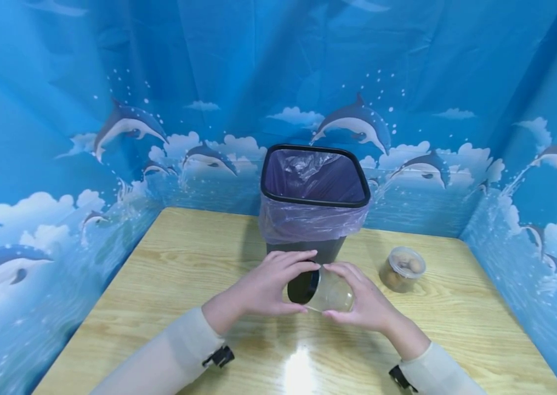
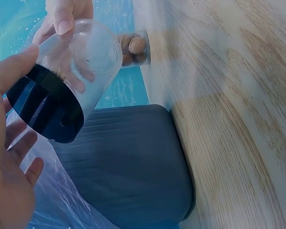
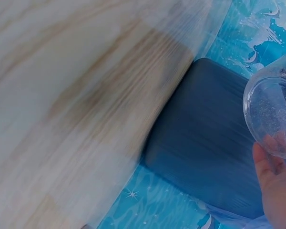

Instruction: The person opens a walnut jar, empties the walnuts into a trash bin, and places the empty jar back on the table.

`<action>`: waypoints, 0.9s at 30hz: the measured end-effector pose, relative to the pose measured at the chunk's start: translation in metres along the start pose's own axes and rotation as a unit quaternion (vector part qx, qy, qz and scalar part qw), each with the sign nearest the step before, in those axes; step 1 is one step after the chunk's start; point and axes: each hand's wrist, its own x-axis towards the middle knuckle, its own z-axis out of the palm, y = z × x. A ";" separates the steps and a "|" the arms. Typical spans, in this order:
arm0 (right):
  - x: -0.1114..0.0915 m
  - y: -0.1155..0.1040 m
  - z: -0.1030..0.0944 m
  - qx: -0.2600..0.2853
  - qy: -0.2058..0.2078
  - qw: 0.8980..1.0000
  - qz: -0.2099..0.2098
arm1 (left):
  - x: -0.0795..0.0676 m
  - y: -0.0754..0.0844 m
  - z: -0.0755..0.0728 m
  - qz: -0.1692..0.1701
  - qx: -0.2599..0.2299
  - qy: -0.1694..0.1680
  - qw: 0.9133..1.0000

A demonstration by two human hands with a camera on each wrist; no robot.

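A clear jar (image 1: 333, 293) with a black lid (image 1: 302, 288) is held on its side above the table, in front of the bin. My left hand (image 1: 268, 282) curls its fingers and thumb round the lid end. On the jar's clear body, my right hand (image 1: 369, 302) grips from the other side, thumb below and fingers above. In the left wrist view, small crumbs show inside the jar (image 2: 102, 52) close to the lid (image 2: 47, 105). The right wrist view shows only the jar's round base (image 3: 264, 112) and part of the right hand (image 3: 281, 195).
Behind the hands stands a dark bin (image 1: 328, 249) with a purple liner (image 1: 283, 219) folded over its rim. A clear lidded tub (image 1: 402, 271) of brown, nut-like things sits to the right on the wooden table (image 1: 194, 258). Blue dolphin-print sheeting (image 1: 209, 82) encloses the table.
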 end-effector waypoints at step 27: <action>0.000 0.000 0.001 0.001 0.003 1.000 -0.007 | 0.000 0.004 0.008 -0.193 0.044 -0.025 0.980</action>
